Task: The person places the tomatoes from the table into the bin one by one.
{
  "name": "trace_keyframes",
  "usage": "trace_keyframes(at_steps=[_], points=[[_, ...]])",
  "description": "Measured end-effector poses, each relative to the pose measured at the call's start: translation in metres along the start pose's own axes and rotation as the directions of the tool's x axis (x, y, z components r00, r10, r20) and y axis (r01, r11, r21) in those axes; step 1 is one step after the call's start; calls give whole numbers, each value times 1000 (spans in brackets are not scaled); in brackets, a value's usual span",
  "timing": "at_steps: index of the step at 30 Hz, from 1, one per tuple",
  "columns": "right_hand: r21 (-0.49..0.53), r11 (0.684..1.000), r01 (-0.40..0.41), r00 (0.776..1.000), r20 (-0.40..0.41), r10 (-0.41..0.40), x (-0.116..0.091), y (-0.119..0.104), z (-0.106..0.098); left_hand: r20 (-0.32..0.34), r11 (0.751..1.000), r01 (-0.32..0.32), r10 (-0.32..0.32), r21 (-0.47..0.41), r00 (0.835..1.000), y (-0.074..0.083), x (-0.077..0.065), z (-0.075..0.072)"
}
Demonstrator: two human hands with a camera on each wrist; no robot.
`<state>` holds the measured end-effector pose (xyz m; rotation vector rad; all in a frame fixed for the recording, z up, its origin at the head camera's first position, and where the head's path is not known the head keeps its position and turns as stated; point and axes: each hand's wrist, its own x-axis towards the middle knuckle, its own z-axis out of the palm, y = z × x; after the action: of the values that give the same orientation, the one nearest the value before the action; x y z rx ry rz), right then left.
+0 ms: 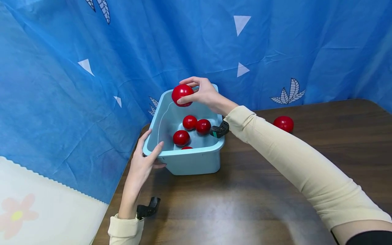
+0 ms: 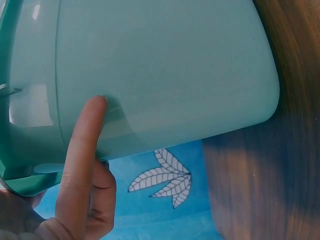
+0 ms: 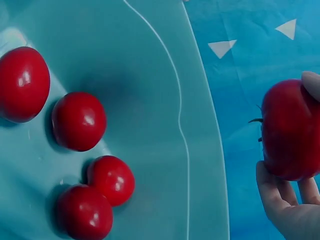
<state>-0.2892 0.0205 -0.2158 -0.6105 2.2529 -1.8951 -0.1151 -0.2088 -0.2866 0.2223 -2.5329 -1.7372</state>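
Above the far part of a light blue plastic bin (image 1: 196, 163), my right hand (image 1: 203, 92) holds a red tomato (image 1: 181, 94) between thumb and fingers. Green stem bits show on this tomato (image 3: 287, 132) in the right wrist view. Several more tomatoes lie on the bin's floor, among them one tomato (image 1: 181, 138) near the middle. My left hand (image 1: 143, 163) grips the bin's near left corner, thumb over the rim. In the left wrist view a finger (image 2: 82, 150) lies against the bin's outer wall (image 2: 175, 75).
Another tomato (image 1: 284, 124) sits on the dark wooden table (image 1: 251, 197), right of the bin and beyond my right forearm. A blue curtain (image 1: 196, 41) hangs right behind the bin. At the lower left is a pale cloth (image 1: 46, 204) with a flower print.
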Motion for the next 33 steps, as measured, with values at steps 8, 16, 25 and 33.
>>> trace_keyframes(at_steps=[8, 16, 25, 33], points=[[-13, 999, -44, 999, 29, 44, -5, 3, -3, 6, 1000, -1, 1, 2, 1000, 1, -1, 3], [2, 1000, -26, 999, 43, 26, -7, -3, -3, -3, 1000, 9, -9, 4, 1000, 2, -3, 1], [42, 998, 45, 996, 73, -48, -10, -9, -11, -21, 1000, -1, 1, 8, 1000, 2, -3, -2], [106, 993, 44, 999, 19, -46, -30, 9, -63, -10, 1000, -9, 9, 20, 1000, 5, -2, -6]])
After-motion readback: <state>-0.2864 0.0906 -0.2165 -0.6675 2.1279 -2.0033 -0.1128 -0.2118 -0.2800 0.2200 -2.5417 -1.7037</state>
